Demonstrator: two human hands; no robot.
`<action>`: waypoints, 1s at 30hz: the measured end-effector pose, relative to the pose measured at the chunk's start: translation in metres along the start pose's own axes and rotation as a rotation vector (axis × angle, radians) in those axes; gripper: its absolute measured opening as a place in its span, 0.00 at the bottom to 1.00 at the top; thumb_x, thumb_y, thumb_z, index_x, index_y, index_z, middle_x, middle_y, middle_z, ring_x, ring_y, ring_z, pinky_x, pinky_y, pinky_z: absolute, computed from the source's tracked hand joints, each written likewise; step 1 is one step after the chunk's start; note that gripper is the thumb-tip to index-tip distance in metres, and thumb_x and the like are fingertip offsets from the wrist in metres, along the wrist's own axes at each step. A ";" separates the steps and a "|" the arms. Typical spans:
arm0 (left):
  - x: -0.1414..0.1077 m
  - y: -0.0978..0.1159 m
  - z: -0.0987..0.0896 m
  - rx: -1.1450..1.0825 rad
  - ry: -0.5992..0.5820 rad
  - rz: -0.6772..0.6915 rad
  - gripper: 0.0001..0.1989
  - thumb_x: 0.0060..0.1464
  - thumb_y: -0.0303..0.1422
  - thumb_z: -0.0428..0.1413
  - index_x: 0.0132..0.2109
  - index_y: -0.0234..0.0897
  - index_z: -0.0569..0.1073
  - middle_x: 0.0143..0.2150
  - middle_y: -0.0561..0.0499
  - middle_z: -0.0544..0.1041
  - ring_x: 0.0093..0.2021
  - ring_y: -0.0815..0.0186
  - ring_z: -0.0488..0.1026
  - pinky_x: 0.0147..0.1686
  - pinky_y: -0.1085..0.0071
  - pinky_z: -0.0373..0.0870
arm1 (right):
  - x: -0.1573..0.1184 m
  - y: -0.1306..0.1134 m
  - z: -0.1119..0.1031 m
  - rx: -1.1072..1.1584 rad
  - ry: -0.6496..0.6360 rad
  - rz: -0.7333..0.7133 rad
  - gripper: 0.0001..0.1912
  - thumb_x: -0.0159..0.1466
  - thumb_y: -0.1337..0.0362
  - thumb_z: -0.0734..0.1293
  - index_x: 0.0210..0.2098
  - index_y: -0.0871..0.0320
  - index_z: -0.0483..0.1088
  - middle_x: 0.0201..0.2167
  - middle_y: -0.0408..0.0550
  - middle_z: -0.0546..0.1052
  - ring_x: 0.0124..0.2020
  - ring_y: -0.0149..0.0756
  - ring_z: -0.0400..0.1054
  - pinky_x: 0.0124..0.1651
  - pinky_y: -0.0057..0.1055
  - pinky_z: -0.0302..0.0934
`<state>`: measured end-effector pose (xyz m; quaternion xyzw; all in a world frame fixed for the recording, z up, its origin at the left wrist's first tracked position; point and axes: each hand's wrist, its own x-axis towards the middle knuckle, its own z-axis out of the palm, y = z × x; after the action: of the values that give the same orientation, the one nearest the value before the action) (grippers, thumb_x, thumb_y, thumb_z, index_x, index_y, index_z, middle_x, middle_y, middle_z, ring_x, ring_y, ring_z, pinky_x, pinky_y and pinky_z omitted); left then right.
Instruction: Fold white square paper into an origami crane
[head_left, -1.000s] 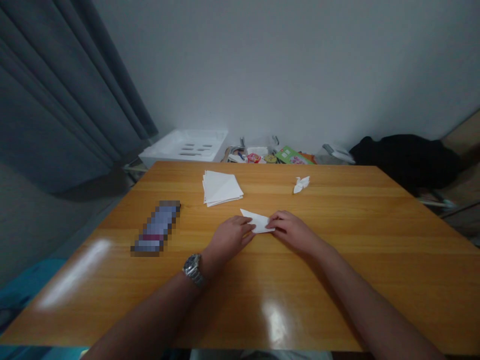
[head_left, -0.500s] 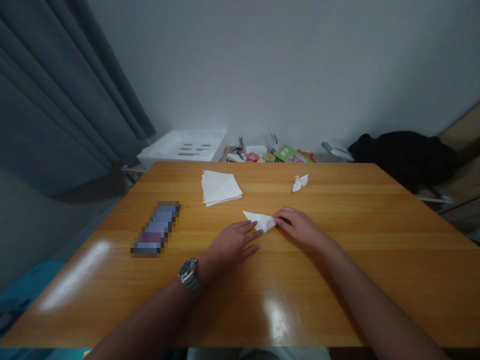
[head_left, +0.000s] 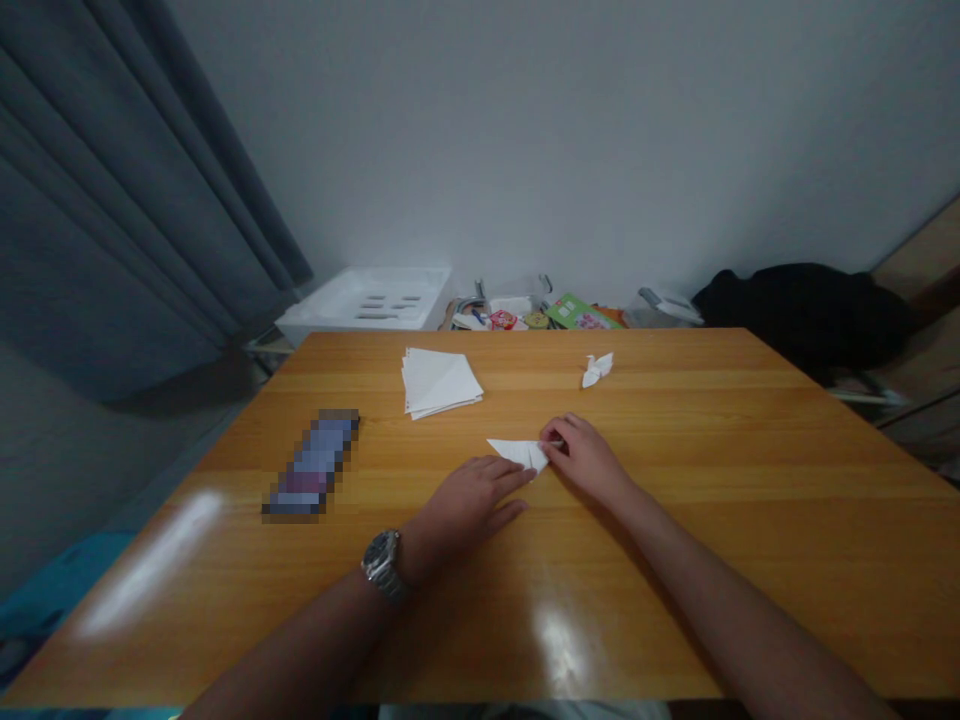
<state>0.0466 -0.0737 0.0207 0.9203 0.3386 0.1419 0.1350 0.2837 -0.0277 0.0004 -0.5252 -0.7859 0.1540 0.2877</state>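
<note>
A small folded white paper (head_left: 517, 452) lies on the wooden table between my hands, its pointed end toward the left. My left hand (head_left: 474, 498), with a metal watch on the wrist, rests its fingertips on the paper's near edge, fingers spread. The thumb and index finger of my right hand (head_left: 583, 455) pinch the paper's right end. Farther back on the right stands a folded paper bird (head_left: 598, 370). A stack of white paper sheets (head_left: 441, 383) lies behind and to the left of the folded piece.
A blurred-out phone (head_left: 315, 468) lies on the left of the table (head_left: 750, 450). Beyond the far edge are a white plastic tray (head_left: 390, 290), a green booklet (head_left: 581, 312) and small items. Black cloth (head_left: 810, 305) is at the back right.
The folded paper has turned slightly, its upper edge now more level. My right fingers have shifted a little left over its right end, and my left fingertips sit farther right along it.
</note>
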 end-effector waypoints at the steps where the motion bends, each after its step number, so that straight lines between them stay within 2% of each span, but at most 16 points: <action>1: 0.000 0.001 0.000 0.003 -0.002 0.003 0.21 0.67 0.39 0.52 0.64 0.42 0.68 0.59 0.44 0.73 0.58 0.56 0.70 0.60 0.58 0.66 | 0.000 0.000 0.001 -0.010 -0.001 0.003 0.02 0.65 0.68 0.67 0.34 0.56 0.71 0.35 0.49 0.73 0.40 0.41 0.67 0.44 0.35 0.60; 11: 0.001 0.006 0.003 0.088 -0.030 -0.002 0.23 0.66 0.39 0.54 0.64 0.38 0.68 0.60 0.42 0.73 0.57 0.53 0.70 0.59 0.56 0.67 | 0.001 0.003 0.007 -0.047 0.020 0.012 0.02 0.65 0.66 0.67 0.34 0.56 0.70 0.36 0.48 0.72 0.41 0.41 0.66 0.46 0.36 0.59; 30: 0.002 0.010 0.002 0.155 -0.039 0.004 0.21 0.66 0.39 0.53 0.63 0.40 0.68 0.60 0.44 0.72 0.57 0.54 0.71 0.57 0.57 0.68 | 0.001 0.009 0.012 -0.085 0.036 0.000 0.03 0.64 0.65 0.69 0.34 0.56 0.71 0.35 0.47 0.72 0.39 0.41 0.66 0.43 0.35 0.57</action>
<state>0.0548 -0.0796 0.0229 0.9312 0.3442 0.0976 0.0694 0.2829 -0.0226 -0.0134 -0.5396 -0.7865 0.1108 0.2792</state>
